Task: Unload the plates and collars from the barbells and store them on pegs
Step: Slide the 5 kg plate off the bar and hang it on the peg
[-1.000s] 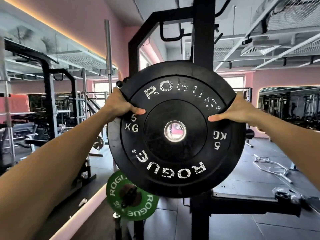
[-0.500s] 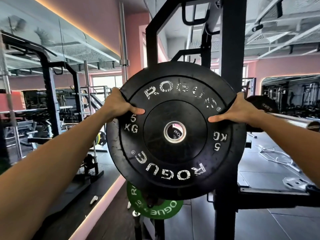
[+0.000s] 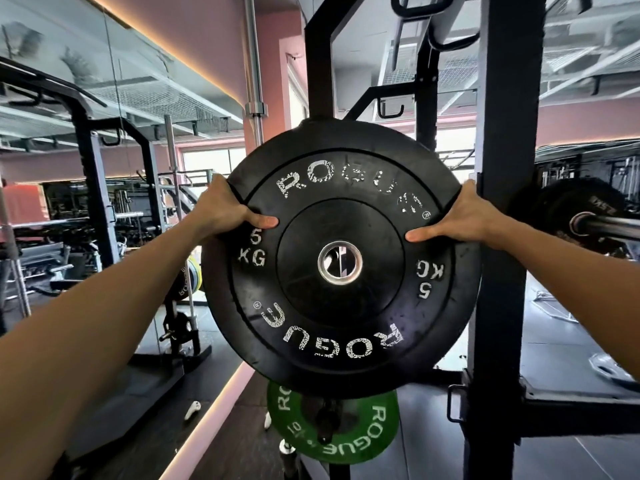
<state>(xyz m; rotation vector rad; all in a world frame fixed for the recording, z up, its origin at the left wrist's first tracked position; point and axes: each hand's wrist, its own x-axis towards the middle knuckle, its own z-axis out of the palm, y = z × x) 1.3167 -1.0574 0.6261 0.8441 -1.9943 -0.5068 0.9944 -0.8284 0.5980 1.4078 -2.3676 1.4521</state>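
black rack upright (image 3: 502, 237) stands right of the black 5 kg plate (image 3: 341, 261), plate overlapping its left edge. plate held upright at chest height, face to camera, centre hole open, on no peg. green plate (image 3: 332, 427) sits on a peg just below black plate, partly hidden by it. loaded barbell end (image 3: 585, 223) right of the upright. left hand (image 3: 221, 211) and right hand (image 3: 467, 216) on plate's upper rim, fingers clamped on plate, thumbs on its face.

Gym (racks (image 3: 504, 202), mirrored wall (image 3: 104, 150))
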